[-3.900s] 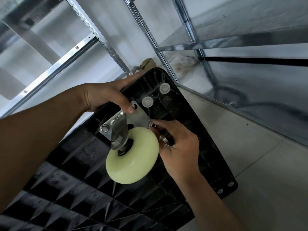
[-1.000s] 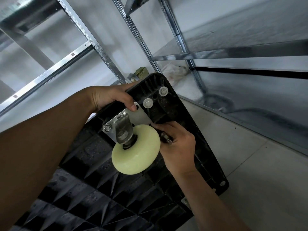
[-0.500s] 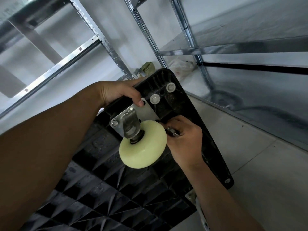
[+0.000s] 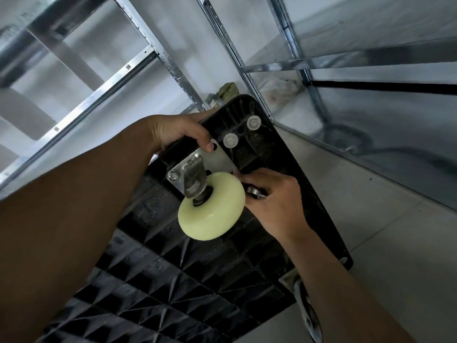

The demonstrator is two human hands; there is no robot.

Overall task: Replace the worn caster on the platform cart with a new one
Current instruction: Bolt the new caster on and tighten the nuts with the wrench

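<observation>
**Fastening the new caster onto the upturned cart**

The black ribbed plastic platform cart (image 4: 197, 280) lies underside up. At its far corner sits the caster with a pale yellow-green wheel (image 4: 212, 209), unmoved this past second. My left hand (image 4: 178, 132) grips the cart's edge, thumb pressing the caster's steel plate (image 4: 223, 158). My right hand (image 4: 274, 201), curled round small silvery metal fittings (image 4: 256, 191), still works at the plate's right corner, so I judge the bolting unfinished.

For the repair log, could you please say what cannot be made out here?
Head view:
mounting plate right corner: behind the right hand.
small metal piece in that hand: mostly under fingers, too small to identify.
cart near end: behind the left forearm, cut by the bottom edge.
</observation>
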